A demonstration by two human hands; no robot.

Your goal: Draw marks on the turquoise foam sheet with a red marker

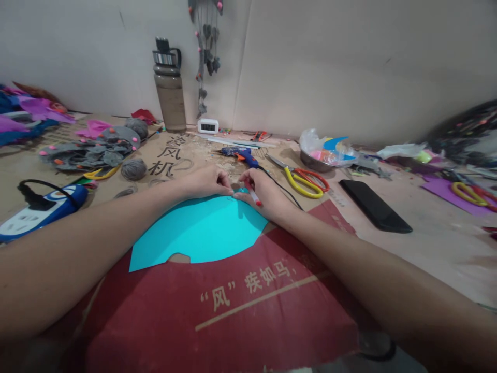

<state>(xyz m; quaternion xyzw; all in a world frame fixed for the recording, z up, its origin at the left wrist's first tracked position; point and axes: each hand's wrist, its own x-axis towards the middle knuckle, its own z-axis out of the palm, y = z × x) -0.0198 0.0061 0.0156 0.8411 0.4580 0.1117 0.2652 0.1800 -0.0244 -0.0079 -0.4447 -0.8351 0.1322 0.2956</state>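
Observation:
A turquoise sheet (202,228) with a curved lower edge and a small notch lies on a red printed cardboard piece (272,311). At its upper edge, my left hand (207,181) has its fingers closed, pinching the sheet's margin. My right hand (264,194) is closed around a red and white pen (253,194), which slants between the fingers. Its thumb also touches the top of the sheet beside my left fingertips. A small turquoise bit shows under the right fingers; whether it belongs to the sheet I cannot tell.
Beyond my hands lie a blue glue gun (240,154) and scissors (305,181). A phone (375,205) and a bowl (322,161) are to the right. Grey yarn (133,169), felt pieces (89,150), a power strip (42,210) and a water bottle (171,98) stand left.

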